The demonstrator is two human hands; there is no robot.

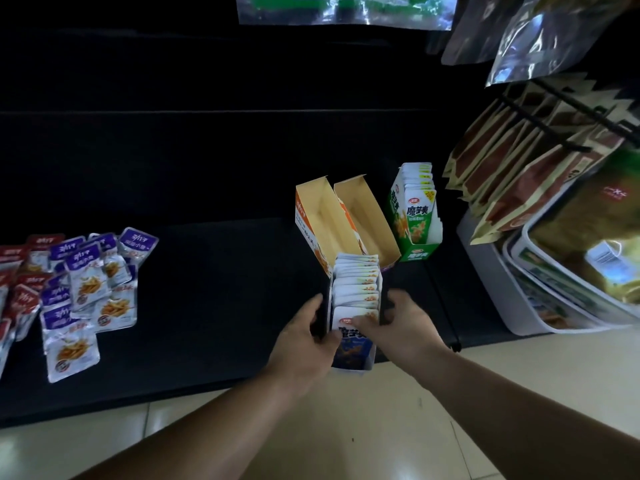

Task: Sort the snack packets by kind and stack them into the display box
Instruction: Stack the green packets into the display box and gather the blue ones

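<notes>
In the head view, low in the middle of the frame, both hands hold a blue box (353,355) at the front edge of the dark tabletop (225,271). The left hand (304,337) is curled round the box's left wall, and the right hand (403,322) wraps the right wall with its thumb laid across the face of the front packet. A row of white-topped packets (356,282) stands upright in the box, packed front to back (the print on them is too small to read). Just behind it lie two open orange boxes (325,220), side by side and tilted, showing bare card inside. To their right stands a green box (415,213), upright and full of packets. At the left edge of the frame, well apart from the boxes, loose packets (79,289) in purple and red lie overlapping in a heap. On the right, hanging bags (512,174) sit above white bins (498,289). Pale floor (346,427) shows between the forearms.
</notes>
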